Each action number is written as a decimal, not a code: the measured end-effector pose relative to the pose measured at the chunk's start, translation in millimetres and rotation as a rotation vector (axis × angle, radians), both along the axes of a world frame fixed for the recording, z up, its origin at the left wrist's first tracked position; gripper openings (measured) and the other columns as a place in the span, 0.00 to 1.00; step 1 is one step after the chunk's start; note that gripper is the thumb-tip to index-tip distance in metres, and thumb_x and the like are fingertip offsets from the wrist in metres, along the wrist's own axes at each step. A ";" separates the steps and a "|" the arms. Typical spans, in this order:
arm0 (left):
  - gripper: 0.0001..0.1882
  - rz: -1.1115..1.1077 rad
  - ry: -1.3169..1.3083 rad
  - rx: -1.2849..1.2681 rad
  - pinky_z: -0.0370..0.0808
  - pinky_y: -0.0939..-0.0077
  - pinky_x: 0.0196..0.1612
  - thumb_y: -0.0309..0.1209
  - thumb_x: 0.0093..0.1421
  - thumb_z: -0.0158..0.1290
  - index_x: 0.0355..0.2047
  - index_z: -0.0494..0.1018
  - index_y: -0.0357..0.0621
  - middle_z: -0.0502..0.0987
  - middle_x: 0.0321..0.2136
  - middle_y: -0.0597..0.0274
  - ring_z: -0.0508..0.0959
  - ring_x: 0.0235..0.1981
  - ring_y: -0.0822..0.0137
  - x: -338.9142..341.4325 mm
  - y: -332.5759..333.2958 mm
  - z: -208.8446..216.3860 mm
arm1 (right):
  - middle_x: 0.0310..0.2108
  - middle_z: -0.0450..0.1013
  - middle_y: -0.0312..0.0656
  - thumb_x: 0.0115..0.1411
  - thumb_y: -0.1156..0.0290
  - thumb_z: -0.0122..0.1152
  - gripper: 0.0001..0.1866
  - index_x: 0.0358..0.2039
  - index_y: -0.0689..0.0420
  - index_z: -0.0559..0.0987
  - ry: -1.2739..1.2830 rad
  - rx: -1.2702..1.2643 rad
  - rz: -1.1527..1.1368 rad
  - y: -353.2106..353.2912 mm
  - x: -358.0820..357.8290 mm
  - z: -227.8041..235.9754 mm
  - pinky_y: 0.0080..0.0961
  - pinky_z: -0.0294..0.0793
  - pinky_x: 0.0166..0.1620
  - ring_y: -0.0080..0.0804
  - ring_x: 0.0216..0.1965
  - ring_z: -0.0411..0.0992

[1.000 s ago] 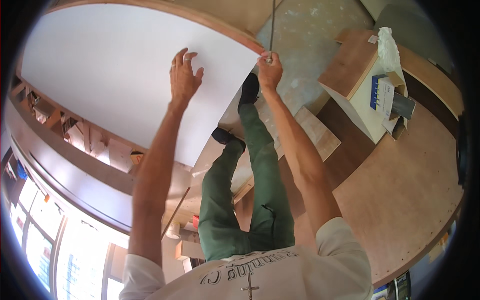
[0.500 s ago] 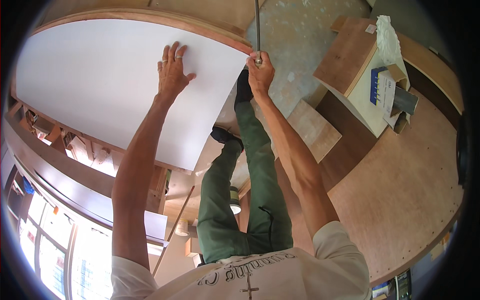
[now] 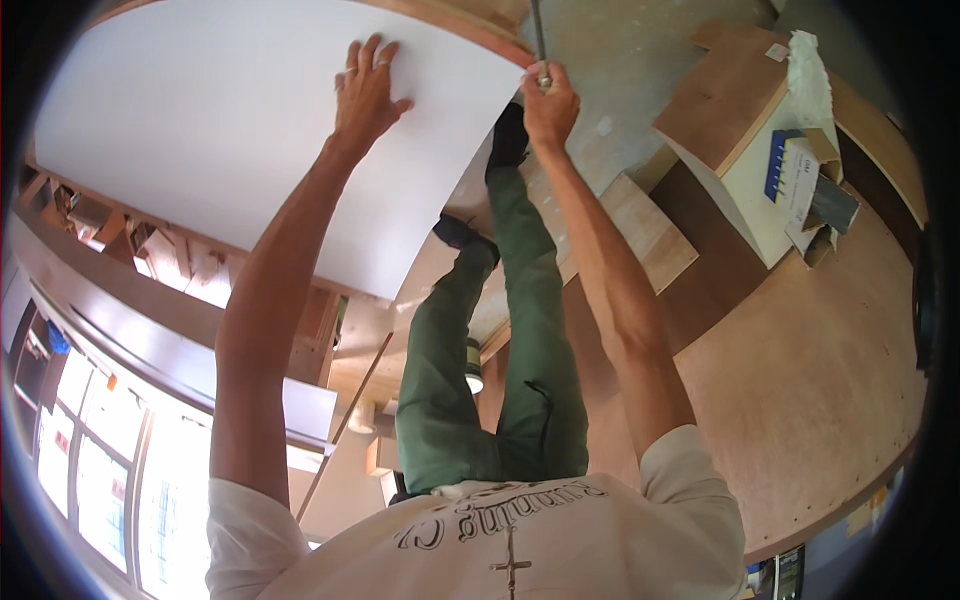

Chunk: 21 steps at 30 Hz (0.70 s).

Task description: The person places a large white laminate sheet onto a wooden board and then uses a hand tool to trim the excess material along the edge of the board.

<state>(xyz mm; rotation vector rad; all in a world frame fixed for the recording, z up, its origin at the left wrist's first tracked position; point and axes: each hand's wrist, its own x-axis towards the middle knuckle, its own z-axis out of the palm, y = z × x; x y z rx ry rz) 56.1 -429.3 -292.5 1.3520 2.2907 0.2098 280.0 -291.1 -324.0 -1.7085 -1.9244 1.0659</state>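
Left hand (image 3: pixel 372 100) flatter since first frame: fingers apart over white panel (image 3: pixel 220 140), contact unclear. Right hand (image 3: pixel 553 108) has fingers clamped on metal rod (image 3: pixel 538 35), by wooden frame's far right corner. Panel's on frame (image 3: pixel 503 40); remainder can't tell.

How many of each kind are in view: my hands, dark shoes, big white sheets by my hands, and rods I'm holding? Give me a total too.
Left hand and right hand: 2
Dark shoes: 2
Big white sheet: 1
Grey rod, held: 1
Total: 6
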 end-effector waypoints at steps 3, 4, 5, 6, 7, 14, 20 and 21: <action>0.62 -0.078 0.050 -0.126 0.63 0.26 0.64 0.40 0.40 0.77 0.72 0.52 0.58 0.47 0.73 0.53 0.47 0.74 0.39 10.4 5.8 7.4 | 0.27 0.80 0.47 0.60 0.67 0.65 0.07 0.37 0.53 0.81 0.052 -0.004 -0.034 5.0 7.6 -10.2 0.44 0.76 0.38 0.52 0.32 0.79; 0.62 -0.076 0.055 -0.139 0.63 0.26 0.64 0.40 0.40 0.77 0.72 0.52 0.58 0.47 0.73 0.53 0.47 0.74 0.39 10.0 4.8 7.9 | 0.28 0.80 0.46 0.59 0.67 0.65 0.07 0.37 0.53 0.81 0.094 -0.005 -0.041 5.0 8.1 -12.1 0.43 0.76 0.38 0.50 0.32 0.79; 0.62 -0.076 0.054 -0.140 0.63 0.26 0.64 0.39 0.40 0.78 0.72 0.52 0.58 0.47 0.73 0.53 0.46 0.74 0.39 9.8 5.4 7.9 | 0.29 0.81 0.45 0.59 0.67 0.65 0.08 0.38 0.53 0.81 0.136 -0.005 -0.049 3.6 10.1 -13.3 0.42 0.77 0.38 0.48 0.32 0.80; 0.63 -0.075 0.055 -0.139 0.64 0.27 0.64 0.39 0.39 0.78 0.72 0.52 0.58 0.47 0.73 0.54 0.46 0.74 0.39 8.4 6.3 7.5 | 0.29 0.81 0.45 0.59 0.67 0.65 0.08 0.38 0.53 0.81 0.141 -0.015 -0.047 1.2 11.3 -12.7 0.42 0.77 0.38 0.48 0.32 0.80; 0.63 -0.075 0.054 -0.137 0.64 0.27 0.63 0.38 0.39 0.78 0.72 0.51 0.58 0.47 0.73 0.54 0.45 0.74 0.40 7.0 6.3 7.5 | 0.29 0.81 0.43 0.59 0.67 0.65 0.08 0.38 0.54 0.82 0.205 -0.045 -0.074 -1.8 13.6 -11.7 0.40 0.77 0.39 0.45 0.32 0.80; 0.63 -0.075 0.063 -0.136 0.65 0.26 0.62 0.37 0.38 0.78 0.72 0.52 0.58 0.47 0.73 0.54 0.45 0.74 0.39 5.4 -2.6 8.5 | 0.34 0.76 0.37 0.62 0.71 0.63 0.09 0.41 0.58 0.76 0.301 -0.267 -0.228 -112.5 44.9 18.0 0.24 0.76 0.39 0.25 0.32 0.74; 0.64 -0.099 0.051 -0.135 0.66 0.22 0.57 0.37 0.35 0.80 0.71 0.53 0.59 0.48 0.71 0.51 0.45 0.72 0.35 6.1 -2.6 8.8 | 0.36 0.70 0.38 0.59 0.72 0.65 0.09 0.37 0.58 0.74 0.343 -0.523 -0.348 -293.8 64.6 35.1 0.30 0.71 0.44 0.30 0.38 0.70; 0.67 -0.106 0.042 -0.210 0.65 0.22 0.60 0.41 0.35 0.80 0.71 0.50 0.54 0.46 0.72 0.48 0.44 0.73 0.35 5.3 4.1 9.6 | 0.36 0.70 0.38 0.59 0.72 0.65 0.09 0.37 0.58 0.74 0.350 -0.501 -0.363 -309.9 60.3 31.1 0.30 0.71 0.44 0.30 0.38 0.70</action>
